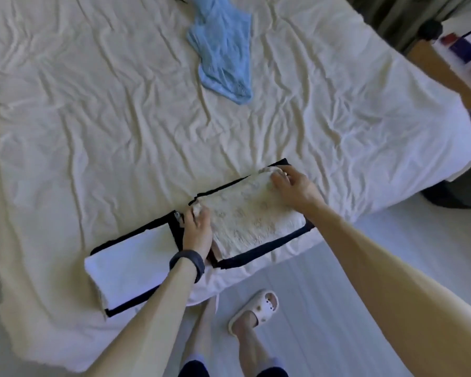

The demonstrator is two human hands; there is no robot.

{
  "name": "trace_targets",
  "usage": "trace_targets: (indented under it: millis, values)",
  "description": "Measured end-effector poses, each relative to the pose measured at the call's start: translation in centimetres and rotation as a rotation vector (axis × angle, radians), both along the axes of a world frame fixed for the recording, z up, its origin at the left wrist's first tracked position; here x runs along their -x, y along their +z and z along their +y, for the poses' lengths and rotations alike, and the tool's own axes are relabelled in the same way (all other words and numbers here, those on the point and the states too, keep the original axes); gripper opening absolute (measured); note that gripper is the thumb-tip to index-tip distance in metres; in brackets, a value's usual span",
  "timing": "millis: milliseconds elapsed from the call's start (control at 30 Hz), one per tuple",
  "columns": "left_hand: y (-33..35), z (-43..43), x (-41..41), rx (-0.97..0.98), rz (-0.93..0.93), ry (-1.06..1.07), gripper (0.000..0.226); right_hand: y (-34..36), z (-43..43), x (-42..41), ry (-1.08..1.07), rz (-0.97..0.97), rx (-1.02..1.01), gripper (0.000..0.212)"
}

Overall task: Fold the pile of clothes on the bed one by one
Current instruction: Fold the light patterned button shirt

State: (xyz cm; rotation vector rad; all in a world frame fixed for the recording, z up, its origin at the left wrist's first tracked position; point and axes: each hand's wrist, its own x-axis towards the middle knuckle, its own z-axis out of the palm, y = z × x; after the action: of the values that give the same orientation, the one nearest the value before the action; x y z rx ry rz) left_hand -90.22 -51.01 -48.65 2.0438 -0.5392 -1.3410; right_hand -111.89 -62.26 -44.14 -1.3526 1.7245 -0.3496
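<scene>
Cream garment (250, 219) lies between the grips, near the bed (93, 118) edge. Left grip (197, 229) pinches one corner, right grip (294, 186) the far corner. Risk: thick plush layers spring open or skew once released. Blue garment (223, 50) lies unfolded well beyond.

there is a single view, worn on the head of the person standing at the near edge of the bed (120, 131). it faces forward and steeply down, so the person's own legs and a slipper (256, 308) on the floor (305, 295) show just below that edge. the lens is wide: the bed's edges bow, and a wooden side table (430, 69) beyond the bed's far right corner curves into the upper right. the view is close, at arm's reach. the left hand (197, 229) and right hand (294, 186) grip the cream garment (250, 216) at the bed's near edge, and a blue garment (223, 55) lies toward the bed's far side.
</scene>
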Motion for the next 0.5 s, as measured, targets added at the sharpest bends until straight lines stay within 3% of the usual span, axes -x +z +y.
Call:
trace_targets:
  millis: [100,233,300,400,500]
  values:
    - [-1.2,0.8,1.4,-0.028,-0.293,-0.339,0.082,-3.6,-0.6,0.1,-0.037,0.077,-0.025,0.036]
    - [-0.2,1.9,2.8,0.325,-0.930,-0.612,0.076,-4.8,-0.3,0.1,-0.033,0.175,0.000,0.044]
    - [-0.9,1.1,3.1,0.459,-1.029,-0.822,0.068,-4.4,0.8,-0.5,-0.053,0.288,0.251,0.041]
    - [-2.6,-0.2,3.5,0.461,-1.083,-0.993,0.067,-4.5,4.1,-2.4,0.190,0.449,0.649,0.040]
    - [-5.2,-1.2,3.5,0.417,-1.013,-0.987,0.070,-6.9,4.8,-2.2,0.390,0.528,0.509,0.049]
